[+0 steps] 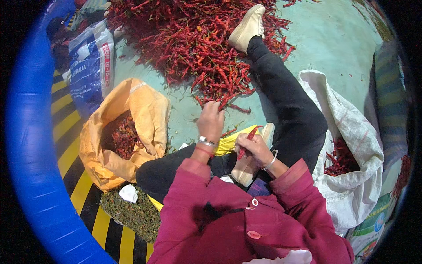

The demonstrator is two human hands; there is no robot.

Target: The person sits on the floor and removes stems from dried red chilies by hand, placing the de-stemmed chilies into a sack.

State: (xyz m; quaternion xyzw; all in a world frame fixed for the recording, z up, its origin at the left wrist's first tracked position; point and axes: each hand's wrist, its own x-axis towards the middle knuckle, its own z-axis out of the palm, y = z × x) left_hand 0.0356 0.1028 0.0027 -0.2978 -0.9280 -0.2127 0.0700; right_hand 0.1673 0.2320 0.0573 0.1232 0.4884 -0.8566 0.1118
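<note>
A large heap of dried red chili peppers (197, 46) spreads over the pale green floor in front of me. My left hand (211, 120) is at the heap's near edge, its fingertips against a few chilies there; whether it grips one is hidden. My right hand (252, 148) is closed around a red chili pepper (252, 133), which sticks out above and below the fist, over my folded leg and shoe. To the left stands an orange woven sack (148, 112) with dark red chilies inside. On the right, a white woven sack (352, 194) lies open with red chilies in it.
My outstretched leg (283, 85) reaches into the heap, between it and the white sack. A blue and white printed bag (89, 69) stands at the upper left. Green stem debris (132, 211) lies below the orange sack. A blue curved edge (29, 132) runs along the left.
</note>
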